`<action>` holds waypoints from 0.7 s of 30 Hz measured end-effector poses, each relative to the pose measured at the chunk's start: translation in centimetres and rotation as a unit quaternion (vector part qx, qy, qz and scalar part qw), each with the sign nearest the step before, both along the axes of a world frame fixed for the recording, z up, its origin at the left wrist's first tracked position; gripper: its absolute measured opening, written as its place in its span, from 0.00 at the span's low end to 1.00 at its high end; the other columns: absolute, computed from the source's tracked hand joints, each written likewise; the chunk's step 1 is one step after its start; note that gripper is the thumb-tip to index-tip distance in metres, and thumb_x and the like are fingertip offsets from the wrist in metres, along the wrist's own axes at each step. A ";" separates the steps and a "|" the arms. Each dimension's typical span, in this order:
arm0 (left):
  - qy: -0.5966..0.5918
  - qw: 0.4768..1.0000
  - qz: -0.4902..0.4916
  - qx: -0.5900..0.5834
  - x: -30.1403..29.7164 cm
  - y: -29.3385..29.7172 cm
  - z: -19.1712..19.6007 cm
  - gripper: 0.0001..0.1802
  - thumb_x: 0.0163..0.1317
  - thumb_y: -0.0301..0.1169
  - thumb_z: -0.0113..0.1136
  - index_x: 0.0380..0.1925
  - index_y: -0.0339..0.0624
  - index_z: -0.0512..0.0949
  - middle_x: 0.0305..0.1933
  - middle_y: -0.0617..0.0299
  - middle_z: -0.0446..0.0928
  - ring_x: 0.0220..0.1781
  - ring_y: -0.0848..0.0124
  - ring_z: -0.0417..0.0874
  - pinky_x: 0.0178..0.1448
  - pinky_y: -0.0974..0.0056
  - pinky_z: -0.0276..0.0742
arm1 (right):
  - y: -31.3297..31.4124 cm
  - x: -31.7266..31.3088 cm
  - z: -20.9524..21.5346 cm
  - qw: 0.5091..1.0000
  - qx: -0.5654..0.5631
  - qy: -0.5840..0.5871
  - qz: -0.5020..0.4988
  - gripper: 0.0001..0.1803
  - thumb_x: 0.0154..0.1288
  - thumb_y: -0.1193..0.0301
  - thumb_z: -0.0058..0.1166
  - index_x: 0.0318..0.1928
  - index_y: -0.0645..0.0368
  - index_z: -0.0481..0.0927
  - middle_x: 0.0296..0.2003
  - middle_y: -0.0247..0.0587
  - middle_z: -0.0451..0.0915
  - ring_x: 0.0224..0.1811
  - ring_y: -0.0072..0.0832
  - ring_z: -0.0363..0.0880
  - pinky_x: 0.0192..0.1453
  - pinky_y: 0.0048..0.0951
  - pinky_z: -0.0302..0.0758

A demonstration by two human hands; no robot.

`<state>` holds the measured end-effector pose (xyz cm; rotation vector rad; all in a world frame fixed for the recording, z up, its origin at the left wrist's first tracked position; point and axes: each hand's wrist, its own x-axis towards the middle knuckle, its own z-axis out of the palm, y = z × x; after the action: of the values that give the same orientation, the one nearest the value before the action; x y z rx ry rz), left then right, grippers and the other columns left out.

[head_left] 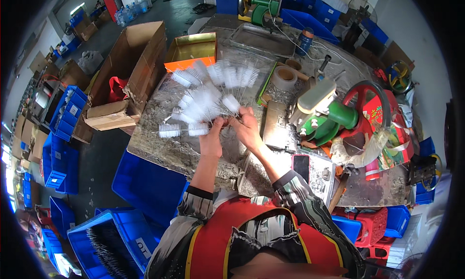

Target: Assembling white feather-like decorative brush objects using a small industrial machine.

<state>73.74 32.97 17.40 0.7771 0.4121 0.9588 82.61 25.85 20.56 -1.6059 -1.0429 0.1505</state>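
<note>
A fanned-out bunch of white bottle brushes [201,102] with thin wire stems spreads over the worn workbench [152,146] in front of me. My left hand [211,139] is closed at the lower end of the bunch, where the stems come together. Right beside it, my right hand [246,128] has its fingers closed on the stems too, with one short brush head [231,104] just above its fingertips. The two hands almost touch, so the stem ends between them are hidden.
An orange box with a gold inside [193,51] stands behind the brushes, an open carton [127,61] at left. To the right are tape rolls [284,77], a green machine with a red handwheel [339,115] and a phone [301,167]. Blue bins [145,182] sit below left.
</note>
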 end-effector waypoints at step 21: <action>0.042 0.992 0.059 0.103 -2.5 -1.0 3.1 0.09 0.61 0.31 0.49 0.26 0.38 0.67 0.20 0.63 0.68 0.23 0.72 0.70 0.30 0.65 0.69 | -1.5 1.3 -1.1 0.980 -0.027 0.191 -0.039 0.21 0.62 0.62 0.42 0.20 0.66 0.73 0.14 0.37 0.71 0.17 0.22 0.67 0.23 0.25 0.64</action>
<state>71.24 32.00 20.53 0.9913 0.4392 1.0931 83.94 24.33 19.46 -1.5843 -0.6817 0.4194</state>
